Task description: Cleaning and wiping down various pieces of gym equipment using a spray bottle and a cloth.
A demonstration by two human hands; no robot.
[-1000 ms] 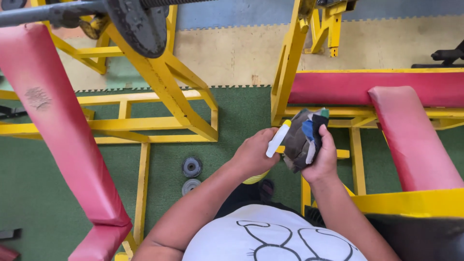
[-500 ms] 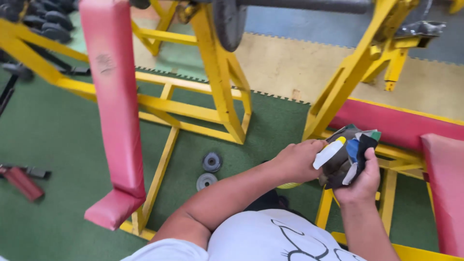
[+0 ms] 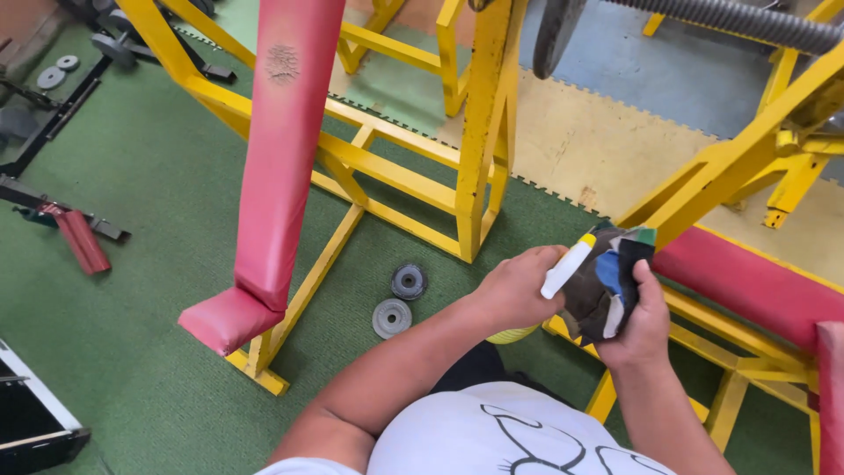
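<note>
Head view: left hand (image 3: 514, 286) gripping white spray bottle (image 3: 567, 266), right hand (image 3: 640, 324) clutching patchwork rag (image 3: 596, 286), 2 weight plates (image 3: 400, 301) nearby.

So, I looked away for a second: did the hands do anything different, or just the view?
Mostly the view: it swung left, so the red bench now sits mid-picture. The left hand kept its grip on the spray bottle, nozzle at the cloth bunched in the right hand. Both weight plates stayed on the floor.
</note>
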